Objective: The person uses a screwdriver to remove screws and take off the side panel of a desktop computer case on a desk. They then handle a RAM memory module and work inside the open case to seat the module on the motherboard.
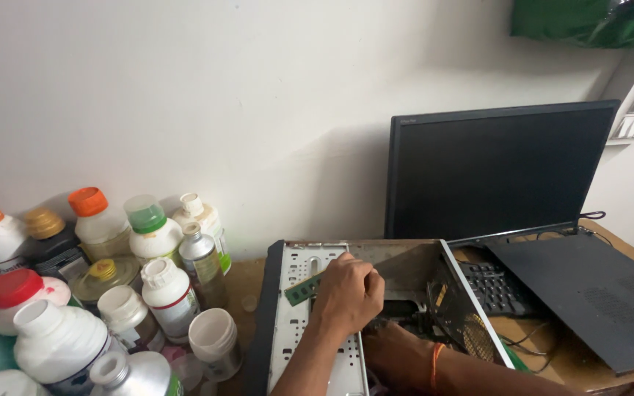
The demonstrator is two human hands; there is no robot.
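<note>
An open computer case [310,337] lies on its side on the wooden desk. My left hand [348,292] grips a green memory stick [302,289] above the case's metal tray, fingers closed around its right end. My right hand [399,353], an orange thread on its wrist, reaches down inside the case; its fingers are hidden among the dark parts there.
A black monitor [489,170] stands behind the case, with a keyboard [494,287] and a dark side panel [588,293] to the right. Several plastic bottles and jars [155,242] crowd the desk's left side. A white wall rises behind.
</note>
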